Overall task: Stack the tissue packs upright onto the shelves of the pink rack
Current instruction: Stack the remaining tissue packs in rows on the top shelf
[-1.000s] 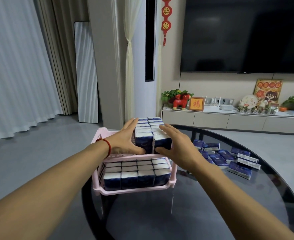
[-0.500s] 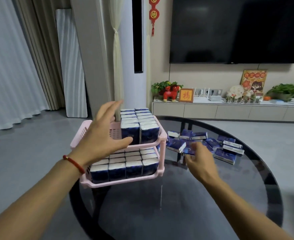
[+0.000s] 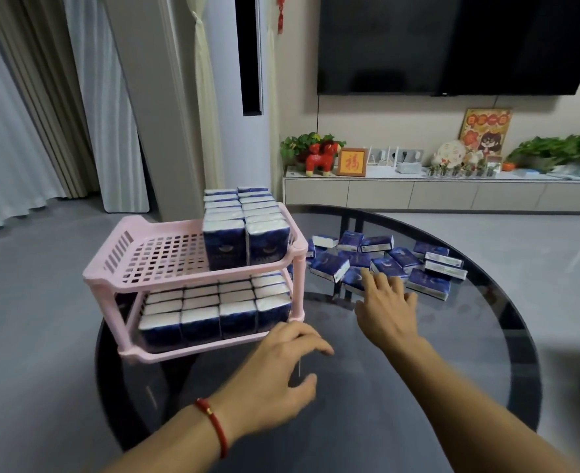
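Tissue packs [image 3: 379, 264] lie loose on the glass counter [image 3: 469, 353], right of the pink rack [image 3: 165, 264]. Right hand [image 3: 386, 310] reaches over them, fingers spread, seemingly empty. Left hand [image 3: 278, 373] hovers near, loosely curled, holding nothing.

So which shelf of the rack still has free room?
The top shelf: its left half is bare grid, with packs only along the right. The bottom shelf looks full.
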`<state>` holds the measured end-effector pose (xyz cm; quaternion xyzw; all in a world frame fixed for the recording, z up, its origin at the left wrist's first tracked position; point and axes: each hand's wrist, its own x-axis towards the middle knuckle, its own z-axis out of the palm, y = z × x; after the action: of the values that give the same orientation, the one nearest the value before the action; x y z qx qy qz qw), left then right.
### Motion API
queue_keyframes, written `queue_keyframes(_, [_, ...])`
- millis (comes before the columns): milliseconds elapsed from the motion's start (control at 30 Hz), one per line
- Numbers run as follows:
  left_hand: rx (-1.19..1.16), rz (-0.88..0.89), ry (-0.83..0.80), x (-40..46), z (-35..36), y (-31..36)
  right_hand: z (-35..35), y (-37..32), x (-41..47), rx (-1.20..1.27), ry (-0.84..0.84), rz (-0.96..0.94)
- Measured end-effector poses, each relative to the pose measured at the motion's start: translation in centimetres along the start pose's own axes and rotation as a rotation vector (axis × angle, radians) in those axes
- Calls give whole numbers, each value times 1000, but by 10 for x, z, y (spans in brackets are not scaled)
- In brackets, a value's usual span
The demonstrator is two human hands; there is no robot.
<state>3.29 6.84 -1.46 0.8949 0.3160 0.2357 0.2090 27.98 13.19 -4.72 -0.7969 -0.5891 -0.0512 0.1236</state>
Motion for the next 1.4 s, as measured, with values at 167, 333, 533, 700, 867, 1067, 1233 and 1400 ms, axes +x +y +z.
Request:
queue_keyframes(167, [-24, -99, -29, 1, 12, 2, -10, -7, -10, -105, -31, 22])
queue_keyframes(333, [-195, -345, 28, 2, 9, 5, -29, -6, -42, 6, -70, -8])
queue_keyframes(533, [-681, -483, 200, 4, -7, 18, -71, -20, -92, 747, -18, -269])
queue_keyframes(700, [-427, -309, 471, -14, -38, 38, -90, -59, -126, 749, 114, -543])
queue_keyframes(867, [-59, -93, 817, -31, -78, 36, -94, -78, -128, 795, 183, -581])
queue_keyframes(1067, [192, -40, 931, -17, -113, 9, -86, -88, -118, 780, 196, -538])
queue_keyframes(1233, [216, -27, 799, 3, -110, -10, -85, -96, -104, 758, 304, -509])
queue_keyframes(1400, [239, -57, 810, 13, -102, -22, -93, -113, -82, 657, 351, -518])
